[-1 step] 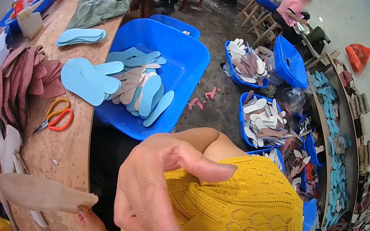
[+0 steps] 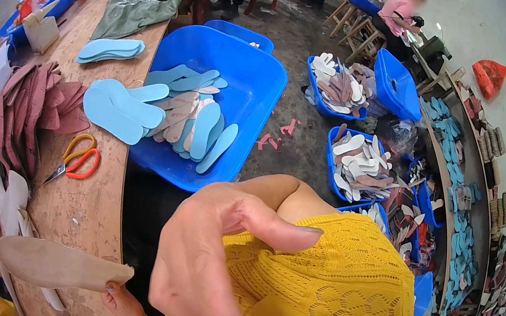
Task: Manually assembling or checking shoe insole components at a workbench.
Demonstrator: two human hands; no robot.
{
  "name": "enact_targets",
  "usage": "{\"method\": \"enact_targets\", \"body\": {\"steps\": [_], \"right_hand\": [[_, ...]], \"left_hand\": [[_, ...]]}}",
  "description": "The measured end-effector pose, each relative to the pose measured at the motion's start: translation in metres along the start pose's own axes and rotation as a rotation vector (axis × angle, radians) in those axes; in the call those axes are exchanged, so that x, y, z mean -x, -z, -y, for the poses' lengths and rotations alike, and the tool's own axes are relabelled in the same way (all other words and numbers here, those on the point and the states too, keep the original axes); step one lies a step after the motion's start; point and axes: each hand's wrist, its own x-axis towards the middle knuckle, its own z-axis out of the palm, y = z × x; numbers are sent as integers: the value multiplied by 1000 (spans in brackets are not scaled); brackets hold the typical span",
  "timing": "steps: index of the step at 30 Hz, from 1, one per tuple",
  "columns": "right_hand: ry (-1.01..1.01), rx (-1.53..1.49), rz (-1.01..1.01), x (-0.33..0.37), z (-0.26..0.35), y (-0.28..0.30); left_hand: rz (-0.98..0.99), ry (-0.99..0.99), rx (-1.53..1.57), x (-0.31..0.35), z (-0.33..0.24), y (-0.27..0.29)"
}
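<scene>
My left hand (image 2: 127,309), at the lower left, pinches the narrow end of a beige insole (image 2: 63,266). The insole lies out over the worktable, above pale cut pieces (image 2: 12,199). Close to the camera, at bottom centre, my right hand (image 2: 202,258) is raised in front of my yellow knit sleeve (image 2: 334,268). One finger with a dark nail bends toward the lower edge, while another digit stretches right, apart from it. Nothing shows between them; the remaining fingers are partly hidden. Orange- and yellow-handled scissors (image 2: 77,158) lie on the table beyond my left hand.
Dark red pieces (image 2: 24,111) are heaped at the table's left. Light blue insoles (image 2: 121,109) overhang a large blue tub (image 2: 252,119) at the table edge. Filled bins (image 2: 332,176) and stocked shelving (image 2: 487,212) line the right. A person in pink (image 2: 397,13) sits far back.
My right hand has shifted slightly left and down. The left hand and the insole look unmoved.
</scene>
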Motion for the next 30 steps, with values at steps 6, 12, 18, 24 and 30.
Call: {"method": "enact_targets", "body": {"steps": [6, 12, 18, 24, 30], "right_hand": [[-17, 27, 59, -5, -1, 3], [-14, 34, 83, -7, 4, 4], [100, 10, 88, 4, -14, 7], [177, 45, 85, 1, -20, 2], [84, 165, 125, -9, -16, -2]], "left_hand": [[-2, -8, 11, 0, 7, 8], [37, -25, -6, -1, -1, 0], [0, 14, -45, -1, 8, 9], [16, 3, -35, -3, 18, 16], [35, -4, -5, -1, 5, 7]]}}
